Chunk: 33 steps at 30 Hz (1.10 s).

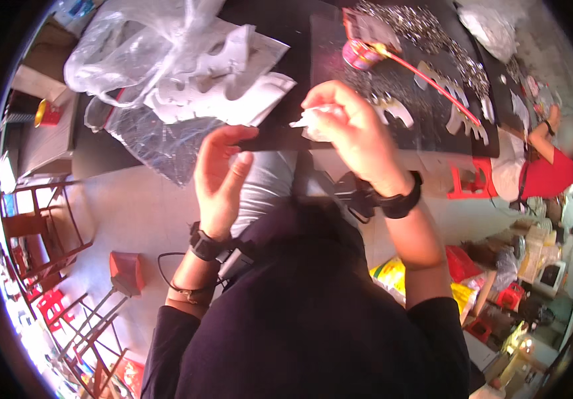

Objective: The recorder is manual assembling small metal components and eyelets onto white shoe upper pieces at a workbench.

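Observation:
My right hand (361, 141) is closed on a crumpled white tissue-like piece (318, 122), held at the front edge of the dark table (280, 136). To its left, my left hand (217, 183) is held up with fingers curved and thumb apart, nothing between them. Just beyond the left hand lie white sheets with scalloped cut-outs (200, 100), partly under a clear plastic bag (133, 46). Right of my right hand, a pale scalloped piece (398, 112) rests on the table. I cannot make out the white piece's exact kind.
A red can (361, 56) and a long red stick (433, 85) lie beyond my right hand. Farther right are toothed flat pieces (459, 120) and a heap of small metallic parts (416, 30). Another person in a red top (547, 174) sits at the right, by a red stool (469, 181).

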Each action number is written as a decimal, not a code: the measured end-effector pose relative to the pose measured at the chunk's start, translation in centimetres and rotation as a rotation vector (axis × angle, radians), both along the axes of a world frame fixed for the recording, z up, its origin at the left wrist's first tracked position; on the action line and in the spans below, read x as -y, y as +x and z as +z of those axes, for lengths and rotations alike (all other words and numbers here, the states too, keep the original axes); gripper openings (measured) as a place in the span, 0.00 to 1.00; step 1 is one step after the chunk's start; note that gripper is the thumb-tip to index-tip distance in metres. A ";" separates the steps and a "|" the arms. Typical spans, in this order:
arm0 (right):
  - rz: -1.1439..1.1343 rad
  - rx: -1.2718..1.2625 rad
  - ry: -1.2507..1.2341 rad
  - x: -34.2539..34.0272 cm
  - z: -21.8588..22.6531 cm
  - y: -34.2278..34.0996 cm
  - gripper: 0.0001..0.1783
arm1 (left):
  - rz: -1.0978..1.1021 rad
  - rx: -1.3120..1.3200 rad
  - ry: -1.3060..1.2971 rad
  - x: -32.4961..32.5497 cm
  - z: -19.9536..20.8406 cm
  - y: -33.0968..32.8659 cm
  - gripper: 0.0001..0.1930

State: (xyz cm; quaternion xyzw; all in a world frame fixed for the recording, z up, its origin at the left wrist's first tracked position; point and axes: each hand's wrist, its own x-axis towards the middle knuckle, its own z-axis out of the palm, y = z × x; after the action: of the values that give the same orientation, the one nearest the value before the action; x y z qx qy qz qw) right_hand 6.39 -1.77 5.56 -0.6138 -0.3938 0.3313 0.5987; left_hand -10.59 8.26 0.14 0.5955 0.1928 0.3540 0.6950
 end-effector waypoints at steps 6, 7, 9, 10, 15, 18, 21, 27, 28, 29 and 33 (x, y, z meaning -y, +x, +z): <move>-0.009 -0.368 -0.106 -5.8 1.7 5.9 0.14 | -0.110 -0.040 -0.045 0.7 -0.1 -0.9 0.14; -0.031 -0.412 -0.086 -7.4 1.4 7.1 0.15 | -0.124 -0.033 -0.059 0.7 -0.2 -0.8 0.14; 0.012 -0.295 0.066 -10.7 1.5 9.2 0.22 | -0.141 -0.029 -0.021 0.4 -0.1 -1.0 0.14; -0.111 -0.282 -0.017 -12.1 2.6 8.9 0.26 | -0.146 -0.032 -0.015 0.3 -0.1 -1.1 0.14; -0.572 0.329 -0.162 -18.1 -0.8 12.5 0.37 | -0.183 -0.097 0.106 -0.3 0.5 -1.0 0.13; -0.598 0.486 -0.034 -17.7 -0.5 9.5 0.18 | -0.226 -0.161 0.158 -0.1 0.4 -0.8 0.13; -0.470 0.417 -0.099 -16.1 1.6 4.8 0.13 | -0.257 -0.210 0.175 0.0 0.0 -0.4 0.11; 0.043 0.382 -0.060 -4.4 -0.2 0.9 0.09 | -0.219 -0.314 0.287 0.2 0.0 0.4 0.11; 0.030 0.416 -0.074 -1.6 -0.2 0.7 0.08 | -0.199 -0.306 0.362 0.2 0.2 0.7 0.12; 0.023 0.447 -0.083 1.1 -0.1 1.1 0.06 | -0.162 -0.339 0.424 0.4 0.6 1.2 0.13; -0.363 0.756 -0.392 10.0 -2.1 6.2 0.09 | -0.087 -0.339 0.836 0.9 0.6 4.3 0.17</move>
State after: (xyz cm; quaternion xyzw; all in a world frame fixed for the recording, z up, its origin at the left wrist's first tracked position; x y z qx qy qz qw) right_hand 12.54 -11.76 3.43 -0.8522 -0.4007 0.0423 0.3338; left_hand -6.26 7.39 0.77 0.8821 0.1193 0.2694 0.3675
